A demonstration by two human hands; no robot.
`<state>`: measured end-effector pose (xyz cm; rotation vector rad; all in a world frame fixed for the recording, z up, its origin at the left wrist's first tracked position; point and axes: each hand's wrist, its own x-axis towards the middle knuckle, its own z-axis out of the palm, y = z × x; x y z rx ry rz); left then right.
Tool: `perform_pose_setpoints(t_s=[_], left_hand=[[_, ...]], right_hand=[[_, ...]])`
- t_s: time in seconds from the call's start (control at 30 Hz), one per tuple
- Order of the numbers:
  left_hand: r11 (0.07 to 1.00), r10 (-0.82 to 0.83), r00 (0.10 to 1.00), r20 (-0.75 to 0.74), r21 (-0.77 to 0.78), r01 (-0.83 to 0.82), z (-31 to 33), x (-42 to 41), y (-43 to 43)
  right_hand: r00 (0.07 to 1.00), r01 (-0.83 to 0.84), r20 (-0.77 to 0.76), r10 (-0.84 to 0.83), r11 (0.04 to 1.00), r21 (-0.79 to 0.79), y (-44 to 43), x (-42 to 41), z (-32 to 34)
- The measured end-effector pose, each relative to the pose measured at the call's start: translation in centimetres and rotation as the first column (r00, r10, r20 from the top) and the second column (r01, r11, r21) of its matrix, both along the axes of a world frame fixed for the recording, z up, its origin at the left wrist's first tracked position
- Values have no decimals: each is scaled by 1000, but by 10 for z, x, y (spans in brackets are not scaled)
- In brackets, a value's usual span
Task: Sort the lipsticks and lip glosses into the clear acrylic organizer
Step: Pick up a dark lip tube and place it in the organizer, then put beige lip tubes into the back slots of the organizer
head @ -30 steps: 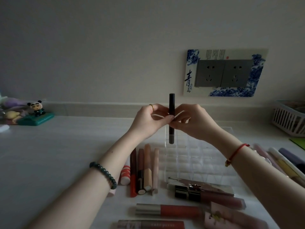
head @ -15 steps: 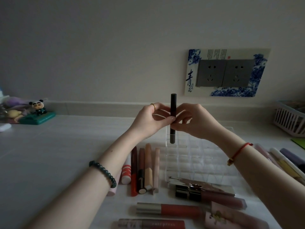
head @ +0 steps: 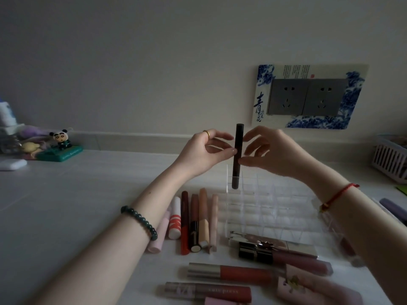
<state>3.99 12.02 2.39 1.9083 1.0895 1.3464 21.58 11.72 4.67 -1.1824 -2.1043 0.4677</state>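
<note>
1. Fingers of both hands have loosened since half a second ago: they were closed round the dark tube (head: 239, 137) and are now spread. The tube itself is at nearly the same spot.
2. Surface: pale countertop (head: 77, 194), dim light. Plain wall (head: 154, 62) behind, carrying a double socket plate (head: 308, 96) with a blue-and-white surround.
3. Far left on the counter: a panda figure (head: 60, 139) on a green base. Far right: a white slatted basket (head: 389, 157).
4. Clear acrylic organizer (head: 275, 208) stands at centre. A row of lip tubes (head: 195, 221) lies just beside its left wall, long axes running away from the person.
5. More lip glosses (head: 231, 271) lie crosswise in front of the organizer.
6. Dark tube: upright, long axis vertical, cap end up. Its lower end shows through the clear wall in the organizer's far-left corner cell.
7. Left hand (head: 198, 153): wide, thumb tip touching the tube's left side; ring on one finger, green bead bracelet (head: 141, 221) on the wrist.
8. Right hand (head: 277, 153): wide, fingers fanned, thumb tip at the tube's right side; red cord (head: 337, 194) on the wrist.
</note>
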Motion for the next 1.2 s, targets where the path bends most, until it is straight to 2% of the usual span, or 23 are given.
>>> perform_pose_setpoints(t_s=[0.1,0.17,0.23,0.3,0.43,0.57,0.87,1.03,1.2], left_hand=[[1000,10,999,38,28,-11,13,-7,-7],[999,28,999,39,34,-29,18,-14,-12],[998,54,996,-67,35,-52,15,-24,-17],[994,105,967,-233,1,-107,3,-35,-19],[974,112,910,-399,-138,-180,-30,-48,-23],[961,66,818,-572,-183,-206,-45,-53,-27],[953,26,820,-572,-233,-193,-44,-50,-28],[954,24,821,-571,-233,-189,-44,-47,-25],[955,23,836,-548,-236,-181,-45,-48,-24]], right_hand=[[999,30,-31,-26,992,122,-17,5,22],[996,-12,-79,29,978,207,-32,7,35],[989,-123,-51,139,964,238,-47,3,40],[965,-259,83,247,946,193,-59,-6,33],[826,-430,417,379,902,32,-69,-30,-4],[737,-496,511,442,868,-36,-67,-37,-30],[691,-570,526,495,821,-24,-64,-41,-39],[691,-580,509,513,814,-32,-65,-44,-43],[706,-598,494,508,801,30,-64,-45,-46]])
